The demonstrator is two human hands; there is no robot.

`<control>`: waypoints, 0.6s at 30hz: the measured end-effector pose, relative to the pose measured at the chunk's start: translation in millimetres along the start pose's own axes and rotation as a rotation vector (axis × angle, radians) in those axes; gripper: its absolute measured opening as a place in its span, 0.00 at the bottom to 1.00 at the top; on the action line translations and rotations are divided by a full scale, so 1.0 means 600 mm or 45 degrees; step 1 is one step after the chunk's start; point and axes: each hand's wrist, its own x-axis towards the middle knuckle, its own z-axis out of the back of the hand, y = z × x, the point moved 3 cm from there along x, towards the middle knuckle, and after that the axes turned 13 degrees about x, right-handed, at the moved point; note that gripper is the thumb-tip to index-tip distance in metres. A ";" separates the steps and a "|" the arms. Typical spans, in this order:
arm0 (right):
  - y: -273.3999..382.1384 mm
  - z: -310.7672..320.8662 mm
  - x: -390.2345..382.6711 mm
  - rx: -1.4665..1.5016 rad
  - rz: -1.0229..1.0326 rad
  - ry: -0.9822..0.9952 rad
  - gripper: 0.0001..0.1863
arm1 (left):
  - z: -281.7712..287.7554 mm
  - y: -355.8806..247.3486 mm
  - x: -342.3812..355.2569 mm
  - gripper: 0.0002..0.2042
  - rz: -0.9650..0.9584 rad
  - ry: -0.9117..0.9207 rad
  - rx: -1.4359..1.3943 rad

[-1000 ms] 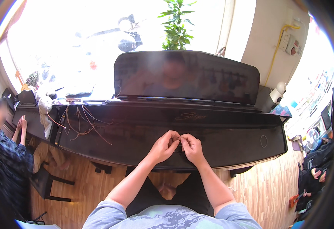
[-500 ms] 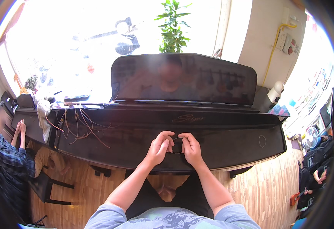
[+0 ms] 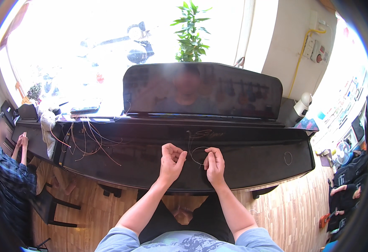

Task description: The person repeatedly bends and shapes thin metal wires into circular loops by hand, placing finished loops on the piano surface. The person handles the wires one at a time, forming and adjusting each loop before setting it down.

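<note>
Over the closed lid of a black piano [image 3: 251, 161], my right hand [image 3: 214, 166] pinches a thin wire string [image 3: 192, 154] bent into a loop. One loose end of the string rises toward the piano's front panel. Just left of the loop is my left hand [image 3: 171, 164], its fingers curled and its thumb close to the index finger. Whether it grips part of the string is too fine to make out. Another loop of thin string [image 3: 285, 158] lies on the lid at the right. Several loose copper-coloured strings [image 3: 102, 145] trail over the lid at the left.
The glossy music desk [image 3: 203, 90] stands upright behind. A white camera-like device [image 3: 303, 104] is at the piano's right end, and a leafy plant [image 3: 191, 35] is beyond. A person in a checked shirt [image 3: 7, 166] sits at the left by a dark stool [image 3: 56, 206].
My hands have drawn apart; the left has moved left, away from the loop. The right hand still holds the loop, whose loose end now sticks up. The view has shifted slightly.
</note>
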 end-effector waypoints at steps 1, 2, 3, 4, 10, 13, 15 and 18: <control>0.001 -0.001 -0.001 -0.007 -0.001 0.016 0.10 | 0.000 -0.002 -0.001 0.18 -0.026 0.004 0.010; 0.002 -0.002 -0.002 -0.016 -0.002 0.032 0.11 | -0.001 -0.008 0.000 0.16 -0.094 0.043 0.122; 0.003 -0.003 -0.003 -0.036 -0.001 0.052 0.10 | -0.001 -0.016 0.001 0.13 -0.162 0.081 0.233; 0.004 -0.005 -0.004 -0.057 0.000 0.072 0.10 | -0.002 -0.024 0.001 0.11 -0.230 0.120 0.345; 0.019 -0.014 -0.006 -0.186 0.003 0.186 0.09 | -0.003 -0.056 -0.001 0.07 -0.284 0.154 0.428; 0.038 -0.021 -0.015 -0.375 0.109 0.242 0.07 | 0.000 -0.068 -0.011 0.06 -0.482 0.228 0.576; 0.059 -0.021 -0.033 -0.413 0.121 0.208 0.06 | 0.011 -0.081 -0.037 0.06 -0.253 0.433 0.389; 0.091 -0.022 -0.060 -0.490 0.037 0.189 0.07 | 0.023 -0.077 -0.086 0.07 0.112 0.730 -0.128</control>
